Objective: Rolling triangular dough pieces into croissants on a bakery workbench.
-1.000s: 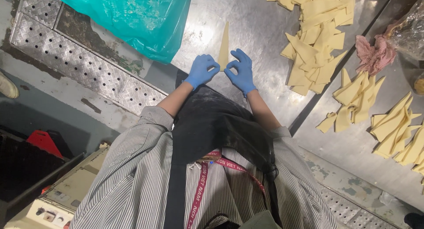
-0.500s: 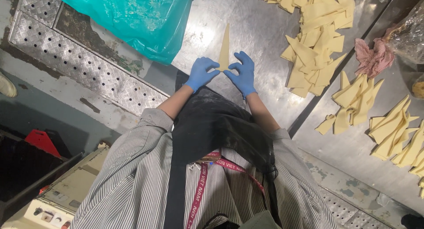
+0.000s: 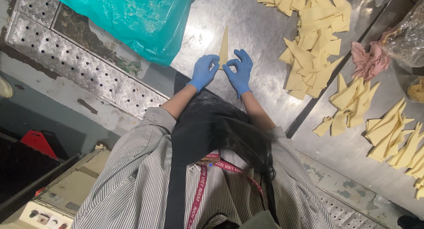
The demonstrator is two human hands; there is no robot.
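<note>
A long, pale triangle of dough (image 3: 224, 45) lies on the steel worktop (image 3: 247, 30), its tip pointing away from me. My left hand (image 3: 203, 72) and my right hand (image 3: 238, 72), both in blue gloves, pinch the wide near end of the triangle from either side. The fingertips of both hands meet at that base.
Piles of cut dough triangles (image 3: 309, 39) lie to the right, with more of them (image 3: 388, 131) further right. A teal plastic sheet (image 3: 128, 17) covers the table's left part. A pink cloth (image 3: 369, 59) and a clear bag (image 3: 408, 32) sit at the right. A perforated metal floor plate (image 3: 79, 65) runs at left.
Both hands have stayed at the base of the dough triangle. The triangle now lies stretched out straighter and longer in front of them.
</note>
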